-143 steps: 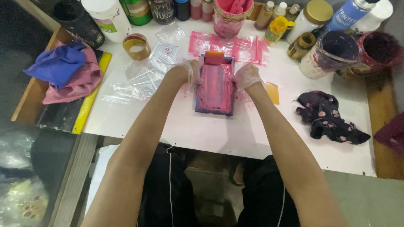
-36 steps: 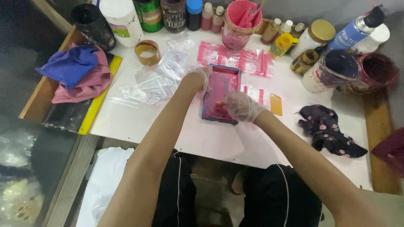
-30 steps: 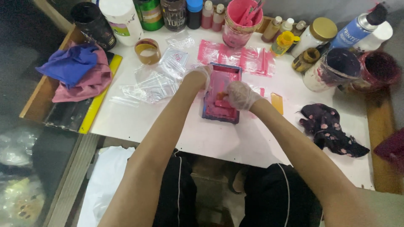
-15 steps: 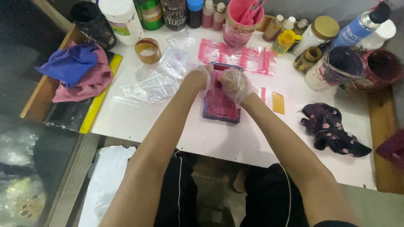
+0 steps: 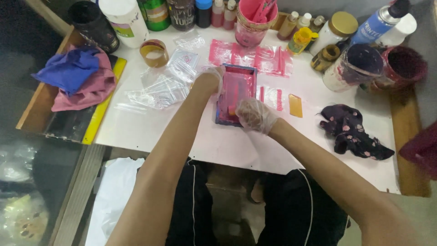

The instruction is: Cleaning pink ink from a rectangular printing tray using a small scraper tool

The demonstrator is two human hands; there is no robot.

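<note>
A small printing frame (image 5: 241, 82) smeared with pink ink lies flat on the white table (image 5: 191, 136). My left hand (image 5: 210, 81), in a clear glove, grips the frame's left edge. My right hand (image 5: 255, 115), also gloved, is closed at the frame's near end on a small orange scraper (image 5: 231, 110), which is mostly hidden by the fingers. Pink-stained plastic bags (image 5: 250, 53) lie just beyond the frame.
Clear bags (image 5: 159, 86) and a tape roll (image 5: 154, 52) lie to the left, with blue and pink cloths (image 5: 77, 75) beyond them. An orange card (image 5: 295, 105) and a dark floral cloth (image 5: 350, 132) lie to the right. A pink cup (image 5: 254, 23), bottles and jars (image 5: 353, 66) line the back.
My right hand has slid from the frame's far part down to its near end. My left hand has stayed on the frame's left edge.
</note>
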